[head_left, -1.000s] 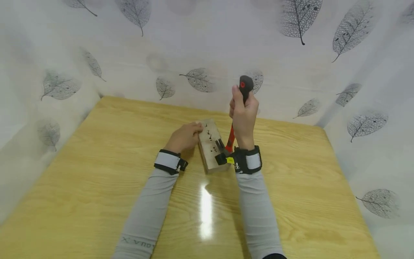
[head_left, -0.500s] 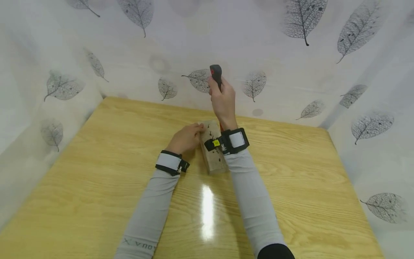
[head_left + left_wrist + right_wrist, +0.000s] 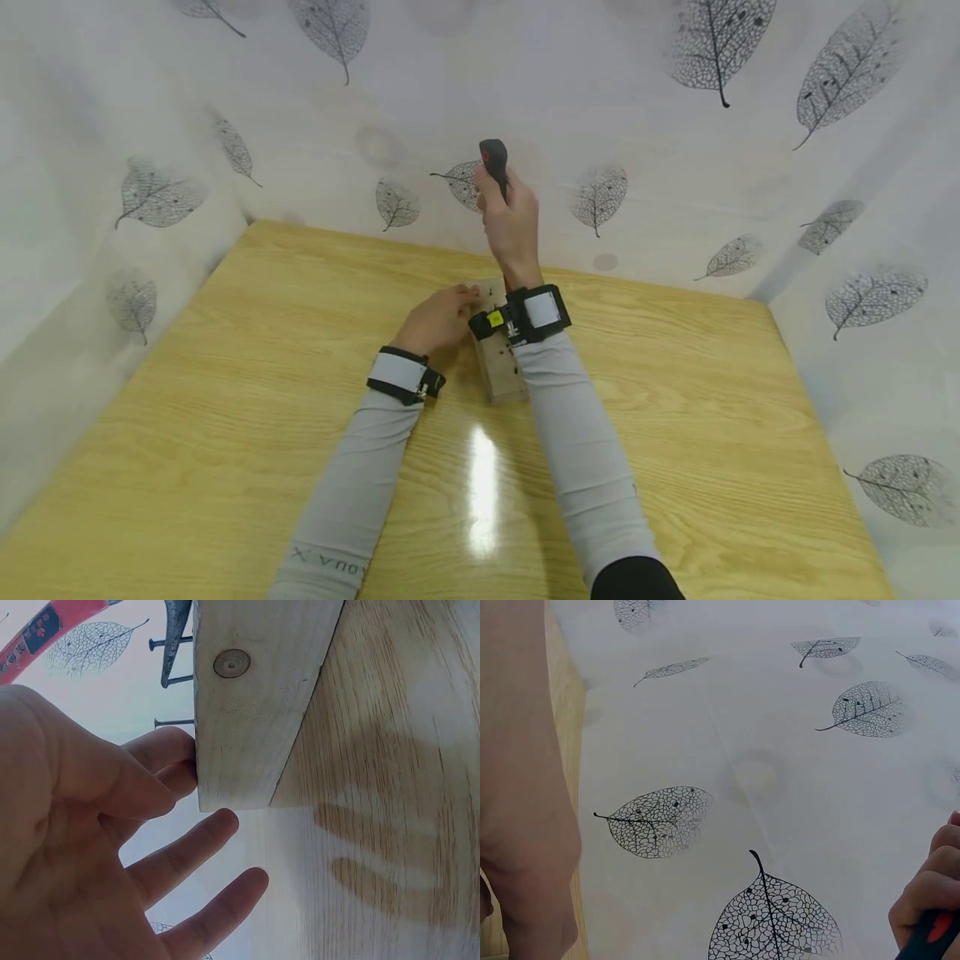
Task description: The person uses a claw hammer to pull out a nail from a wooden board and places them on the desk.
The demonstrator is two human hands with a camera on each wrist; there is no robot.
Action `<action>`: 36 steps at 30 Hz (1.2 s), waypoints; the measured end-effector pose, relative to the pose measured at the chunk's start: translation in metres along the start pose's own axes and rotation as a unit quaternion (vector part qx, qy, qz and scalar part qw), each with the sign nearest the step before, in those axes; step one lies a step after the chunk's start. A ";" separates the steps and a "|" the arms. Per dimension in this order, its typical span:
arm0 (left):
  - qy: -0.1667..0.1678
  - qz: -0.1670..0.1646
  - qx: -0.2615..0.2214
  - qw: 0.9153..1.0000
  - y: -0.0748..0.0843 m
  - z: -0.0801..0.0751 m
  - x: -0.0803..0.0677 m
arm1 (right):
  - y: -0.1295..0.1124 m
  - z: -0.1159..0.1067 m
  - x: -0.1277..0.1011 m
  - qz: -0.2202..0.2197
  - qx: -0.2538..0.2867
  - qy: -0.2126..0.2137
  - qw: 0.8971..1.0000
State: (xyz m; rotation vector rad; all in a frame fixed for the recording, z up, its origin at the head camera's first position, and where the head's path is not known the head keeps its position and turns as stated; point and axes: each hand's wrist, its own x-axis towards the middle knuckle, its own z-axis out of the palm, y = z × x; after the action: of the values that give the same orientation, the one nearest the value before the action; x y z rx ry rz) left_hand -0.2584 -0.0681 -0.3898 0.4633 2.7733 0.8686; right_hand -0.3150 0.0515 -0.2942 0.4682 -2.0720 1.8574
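A pale wooden block [image 3: 501, 373] with several nails [image 3: 174, 723] standing out of its top lies on the yellow table [image 3: 225, 400]. My left hand [image 3: 438, 317] touches the block's left side with straight fingers [image 3: 180, 851]. My right hand [image 3: 510, 221] grips a hammer by its black handle [image 3: 494, 158], held upright above the block's far end. The hammer's red shaft [image 3: 45, 634] and metal head [image 3: 177, 630] show beside the nails in the left wrist view. In the right wrist view only curled fingers [image 3: 930, 896] on the handle show.
White sheeting printed with grey leaves [image 3: 705, 42] walls the table at the back and both sides. A bright glare spot [image 3: 480, 475] lies on the table between my forearms.
My right hand has swung the hammer handle up and leftward, from right of the block to above its far end. The left hand has stayed on the block.
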 end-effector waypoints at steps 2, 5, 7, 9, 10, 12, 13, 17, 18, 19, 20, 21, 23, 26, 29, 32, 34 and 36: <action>0.001 0.004 0.011 1.000 0.001 0.000 -0.001 | -0.001 -0.003 -0.002 -0.001 0.016 0.001 1.000; 0.004 0.010 0.026 1.000 0.001 0.001 -0.001 | -0.002 -0.011 -0.007 -0.010 0.046 0.006 0.999; 0.004 0.014 0.029 0.999 0.001 0.001 -0.001 | -0.003 -0.018 -0.011 -0.022 0.079 0.014 0.996; 0.004 0.012 0.025 1.000 0.001 0.002 -0.002 | -0.004 -0.025 -0.015 -0.039 0.110 0.026 0.993; 0.003 0.010 0.023 1.000 0.001 0.002 -0.002 | -0.005 -0.028 -0.018 -0.047 0.123 0.032 0.991; 0.001 0.005 0.017 1.000 0.001 0.002 -0.002 | -0.007 -0.034 -0.023 -0.066 0.149 0.041 0.986; 0.001 0.001 0.014 1.000 0.001 0.001 -0.003 | -0.007 -0.037 -0.025 -0.076 0.156 0.044 0.984; -0.001 -0.007 0.006 1.000 0.003 0.000 -0.004 | -0.010 -0.046 -0.036 -0.110 0.181 0.057 0.976; -0.001 -0.008 0.004 1.000 0.003 0.000 -0.004 | -0.011 -0.048 -0.039 -0.118 0.186 0.061 0.974; -0.002 -0.009 0.002 1.000 0.004 -0.001 -0.005 | -0.011 -0.050 -0.042 -0.123 0.191 0.066 0.972; -0.002 -0.010 0.001 1.000 0.004 -0.001 -0.005 | -0.012 -0.051 -0.045 -0.127 0.196 0.070 0.970; -0.003 -0.009 0.001 1.000 0.004 -0.002 -0.005 | -0.013 -0.052 -0.047 -0.130 0.199 0.073 0.968; -0.002 -0.010 -0.002 1.000 0.004 -0.003 -0.006 | -0.014 -0.053 -0.051 -0.138 0.206 0.074 0.966; -0.001 -0.006 -0.004 1.000 0.002 -0.003 -0.005 | -0.016 -0.051 -0.055 -0.144 0.202 0.066 0.966; -0.003 0.002 0.001 1.000 0.000 -0.002 -0.004 | -0.019 -0.048 -0.060 -0.148 0.190 0.063 0.969; -0.007 0.008 0.002 1.000 -0.001 0.000 -0.003 | -0.020 -0.047 -0.066 -0.151 0.177 0.071 0.970; -0.006 0.009 -0.003 1.000 -0.001 0.000 -0.002 | -0.021 -0.048 -0.069 -0.154 0.177 0.077 0.969; -0.005 0.006 -0.011 1.000 -0.001 -0.001 -0.003 | -0.023 -0.050 -0.071 -0.159 0.182 0.082 0.967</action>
State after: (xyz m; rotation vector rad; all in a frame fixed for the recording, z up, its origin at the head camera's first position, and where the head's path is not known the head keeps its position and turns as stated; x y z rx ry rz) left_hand -0.2563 -0.0702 -0.3891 0.4795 2.7510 0.8962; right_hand -0.2400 0.1008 -0.3004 0.6662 -1.4521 1.9987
